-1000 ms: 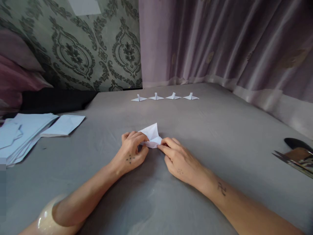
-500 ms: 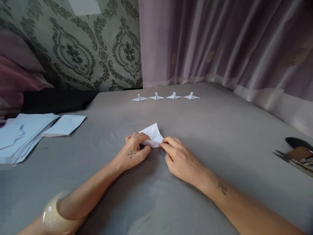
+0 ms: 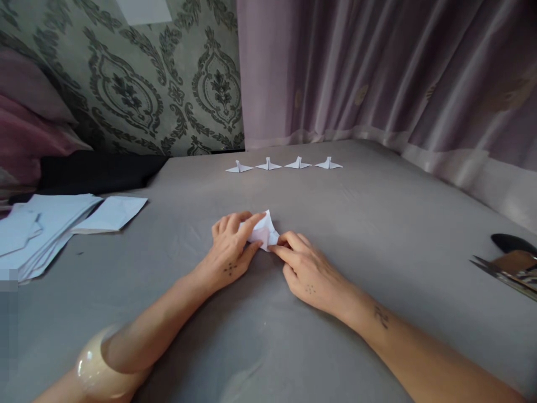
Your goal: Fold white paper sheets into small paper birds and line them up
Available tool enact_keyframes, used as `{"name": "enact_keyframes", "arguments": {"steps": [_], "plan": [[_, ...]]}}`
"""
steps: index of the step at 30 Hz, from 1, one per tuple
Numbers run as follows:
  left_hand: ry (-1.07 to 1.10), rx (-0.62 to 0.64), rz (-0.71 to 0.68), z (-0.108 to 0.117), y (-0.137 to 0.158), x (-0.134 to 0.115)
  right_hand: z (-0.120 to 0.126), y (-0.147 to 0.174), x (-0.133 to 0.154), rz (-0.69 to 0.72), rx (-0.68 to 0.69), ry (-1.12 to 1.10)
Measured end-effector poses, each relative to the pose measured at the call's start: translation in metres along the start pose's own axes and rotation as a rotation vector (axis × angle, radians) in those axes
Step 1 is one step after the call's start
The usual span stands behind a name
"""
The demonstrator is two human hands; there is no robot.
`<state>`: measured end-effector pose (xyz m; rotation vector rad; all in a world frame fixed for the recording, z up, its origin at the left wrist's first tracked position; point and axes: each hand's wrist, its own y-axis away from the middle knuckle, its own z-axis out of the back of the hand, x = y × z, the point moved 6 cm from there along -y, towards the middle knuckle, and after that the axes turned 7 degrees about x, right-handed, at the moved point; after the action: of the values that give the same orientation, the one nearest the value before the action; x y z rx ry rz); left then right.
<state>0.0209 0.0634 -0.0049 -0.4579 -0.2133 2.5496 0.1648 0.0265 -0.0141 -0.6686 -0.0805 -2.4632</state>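
Note:
A partly folded piece of white paper lies between my hands at the middle of the grey cloth-covered surface. From the left, my left hand grips it, the index finger across its upper part and the thumb at its lower edge. The right corner is pinched between the thumb and fingers of my right hand. One corner of the paper points up and away from me. Folds beneath my left fingers are hidden.
Several folded paper birds stand in a row toward the back. At left are a stack of white paper sheets, a separate white sheet and a black cloth. Scissors lie at the right edge, near a purple curtain.
My left hand has shifted slightly up, and its index finger now reaches across the paper. The paper's near flap has been folded further over. My right hand has barely moved.

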Motion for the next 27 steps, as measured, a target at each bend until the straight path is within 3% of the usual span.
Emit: {"name": "enact_keyframes", "arguments": {"steps": [3, 8, 11, 14, 16, 19, 21, 24, 27], "plan": [[-0.099, -0.107, 0.113, 0.007, 0.004, 0.006, 0.0, 0.0, 0.0, -0.002, 0.002, 0.003], [0.035, -0.01, 0.143, 0.003, 0.008, 0.005, -0.001, 0.001, 0.0, 0.002, 0.013, 0.018], [0.052, -0.141, 0.114, 0.012, 0.011, -0.005, -0.002, 0.002, 0.0, 0.002, 0.011, 0.025], [-0.067, -0.312, 0.108, 0.026, 0.02, -0.021, 0.0, 0.002, 0.001, 0.008, 0.012, 0.019], [-0.151, -0.35, 0.043, 0.03, 0.026, -0.036, 0.001, 0.002, 0.002, 0.015, 0.027, 0.006], [-0.274, -0.108, -0.018, 0.017, 0.028, -0.049, 0.003, 0.003, 0.004, 0.018, 0.039, 0.0], [-0.363, 0.042, 0.013, 0.007, 0.028, -0.048, 0.004, 0.004, 0.004, 0.011, 0.033, 0.01], [-0.385, 0.122, 0.069, 0.003, 0.026, -0.043, 0.004, 0.004, 0.003, 0.002, 0.023, 0.018], [-0.31, 0.123, 0.074, 0.0, 0.024, -0.041, 0.002, 0.004, 0.003, 0.003, 0.016, 0.027]]}}
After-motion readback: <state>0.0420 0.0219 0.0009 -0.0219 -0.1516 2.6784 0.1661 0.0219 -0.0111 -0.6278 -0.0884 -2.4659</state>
